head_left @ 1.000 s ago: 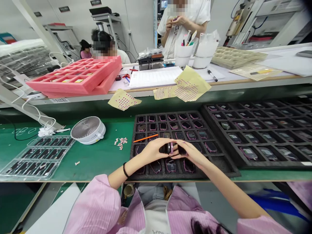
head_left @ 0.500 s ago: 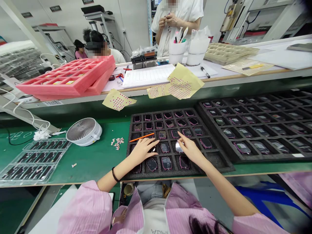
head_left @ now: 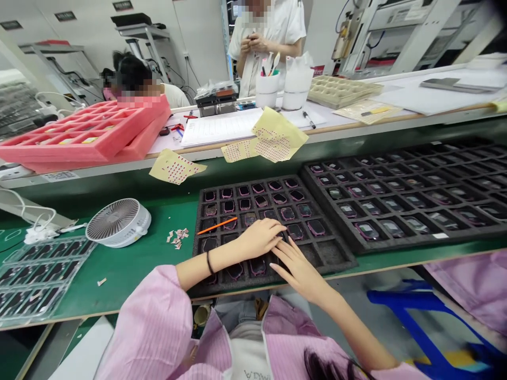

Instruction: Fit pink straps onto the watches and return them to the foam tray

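Observation:
My left hand point(head_left: 257, 238) lies over the middle of a black foam tray point(head_left: 335, 258), its fingertips on or beside a dark device near the centre. Below it, my right hand point(head_left: 299, 272) has its fingers spread over the tray's near rows, holding nothing I can see. The tray's slots carry small dark rectangular devices point(head_left: 287, 214) with pink rims, like watch bodies. My hands hide several slots. An orange stick point(head_left: 217, 226) lies across the devices left of my left hand.
A second foam tray point(head_left: 404, 200) of devices sits to the right. On the left are a white fan point(head_left: 118, 222), small scraps point(head_left: 178, 238) and a clear tray point(head_left: 39, 279). Beyond, a raised bench holds pink foam trays point(head_left: 79, 140), yellow sheets point(head_left: 273, 140) and nearby co-workers.
My hands have moved closer together and toward the tray's near edge. The whole scene has shifted left in view as my head turned. The silvery device seen by my right hand is now hidden.

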The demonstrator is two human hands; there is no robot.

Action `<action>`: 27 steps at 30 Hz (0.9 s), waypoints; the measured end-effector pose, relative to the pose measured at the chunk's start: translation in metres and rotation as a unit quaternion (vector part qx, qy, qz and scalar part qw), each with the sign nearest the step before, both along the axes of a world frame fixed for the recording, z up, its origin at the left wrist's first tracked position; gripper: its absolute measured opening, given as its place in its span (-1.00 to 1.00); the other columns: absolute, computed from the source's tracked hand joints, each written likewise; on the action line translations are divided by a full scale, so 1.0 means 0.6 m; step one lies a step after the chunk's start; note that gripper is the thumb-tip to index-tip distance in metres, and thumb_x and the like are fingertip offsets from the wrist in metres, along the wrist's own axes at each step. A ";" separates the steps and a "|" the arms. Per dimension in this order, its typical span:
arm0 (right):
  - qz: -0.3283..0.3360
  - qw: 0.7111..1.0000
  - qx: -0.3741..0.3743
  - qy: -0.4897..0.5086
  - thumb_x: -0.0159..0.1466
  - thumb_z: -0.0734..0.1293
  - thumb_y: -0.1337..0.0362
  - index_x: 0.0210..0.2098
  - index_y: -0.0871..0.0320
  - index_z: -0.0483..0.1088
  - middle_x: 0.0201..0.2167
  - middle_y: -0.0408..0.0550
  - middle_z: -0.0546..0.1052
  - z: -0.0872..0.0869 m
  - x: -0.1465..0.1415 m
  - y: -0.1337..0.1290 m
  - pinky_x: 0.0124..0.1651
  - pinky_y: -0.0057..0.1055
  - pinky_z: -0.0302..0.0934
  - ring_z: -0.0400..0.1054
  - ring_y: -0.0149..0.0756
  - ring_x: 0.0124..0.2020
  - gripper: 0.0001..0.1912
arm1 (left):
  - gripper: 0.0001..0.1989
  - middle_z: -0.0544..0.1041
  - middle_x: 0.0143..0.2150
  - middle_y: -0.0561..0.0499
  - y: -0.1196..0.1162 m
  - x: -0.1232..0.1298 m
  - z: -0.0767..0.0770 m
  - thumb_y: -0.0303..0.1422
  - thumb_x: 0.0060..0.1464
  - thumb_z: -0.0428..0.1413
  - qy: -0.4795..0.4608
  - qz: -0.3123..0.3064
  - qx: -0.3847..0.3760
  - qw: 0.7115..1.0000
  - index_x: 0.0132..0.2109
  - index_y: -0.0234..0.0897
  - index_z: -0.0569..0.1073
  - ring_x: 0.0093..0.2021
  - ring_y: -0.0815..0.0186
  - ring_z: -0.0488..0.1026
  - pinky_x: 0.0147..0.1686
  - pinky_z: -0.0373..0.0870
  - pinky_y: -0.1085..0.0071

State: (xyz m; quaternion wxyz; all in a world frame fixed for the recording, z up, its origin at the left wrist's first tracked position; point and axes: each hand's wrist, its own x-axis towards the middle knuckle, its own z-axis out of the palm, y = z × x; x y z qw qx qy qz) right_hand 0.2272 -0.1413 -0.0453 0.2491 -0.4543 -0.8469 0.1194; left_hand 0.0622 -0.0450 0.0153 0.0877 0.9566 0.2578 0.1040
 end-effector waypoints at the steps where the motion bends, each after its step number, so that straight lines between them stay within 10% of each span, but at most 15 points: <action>1: -0.011 1.000 0.002 0.016 0.43 0.09 0.16 0.30 0.11 0.17 0.27 0.07 0.30 0.003 0.007 -0.011 0.37 0.06 -0.07 0.12 -0.15 0.32 -0.52 | -0.72 0.48 0.07 -0.14 0.007 0.030 -0.001 -0.42 0.28 -0.05 0.019 -0.011 -0.007 1.000 0.08 -0.34 0.38 0.08 0.22 0.41 0.10 0.35 0.30; 6: -0.099 0.990 0.016 0.095 0.41 0.14 0.23 0.23 0.05 0.27 0.19 0.03 0.40 0.009 0.057 -0.057 0.32 0.02 0.07 0.24 -0.17 0.25 -0.58 | -0.73 0.52 -0.06 -0.20 0.034 0.125 -0.010 -0.36 0.16 0.13 0.105 0.018 -0.041 0.994 -0.01 -0.38 0.40 -0.01 0.14 0.45 0.03 0.38 0.27; 13: -0.187 0.966 0.006 0.179 0.38 0.20 0.22 0.12 0.01 0.38 0.09 -0.03 0.49 -0.003 0.111 -0.086 0.21 -0.04 0.24 0.30 -0.13 0.19 -0.66 | -0.56 0.53 -0.09 -0.19 0.048 0.148 -0.005 -0.35 -0.05 0.23 0.127 0.022 -0.034 0.991 0.00 -0.33 0.37 -0.03 0.07 0.45 -0.11 0.43 0.28; 27: -0.215 0.952 0.024 0.215 0.39 0.19 0.30 0.08 0.06 0.39 0.01 0.04 0.50 -0.001 0.130 -0.097 0.12 -0.18 0.32 0.39 -0.19 0.06 -0.70 | -0.49 0.57 -0.12 -0.19 0.067 0.259 -0.025 -0.38 -0.08 0.26 0.103 -0.004 -0.043 0.994 0.06 -0.38 0.38 -0.03 0.06 0.48 -0.13 0.43 0.31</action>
